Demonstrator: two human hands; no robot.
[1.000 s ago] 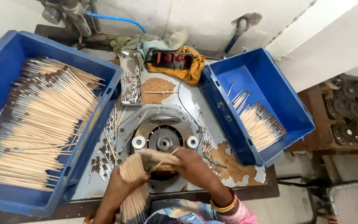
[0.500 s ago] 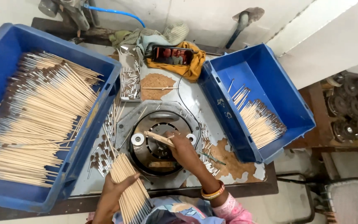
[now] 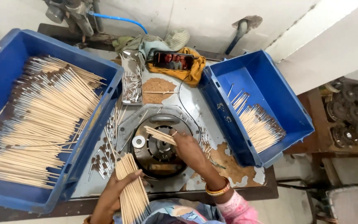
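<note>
Wooden sticks (image 3: pixel 159 135) in right hand (image 3: pixel 188 147), over round fixture (image 3: pixel 158 146).

Pink sleeve (image 3: pixel 241 209), gold-and-orange bangles (image 3: pixel 217 191)

Left hand (image 3: pixel 112 195) grips stick bundle (image 3: pixel 132 188) at 6 o'clock; right hand (image 3: pixel 189 147) holds few sticks (image 3: pixel 160 135) over round machine disc (image 3: pixel 159 147), centre of desk (image 3: pixel 195 103).
</note>
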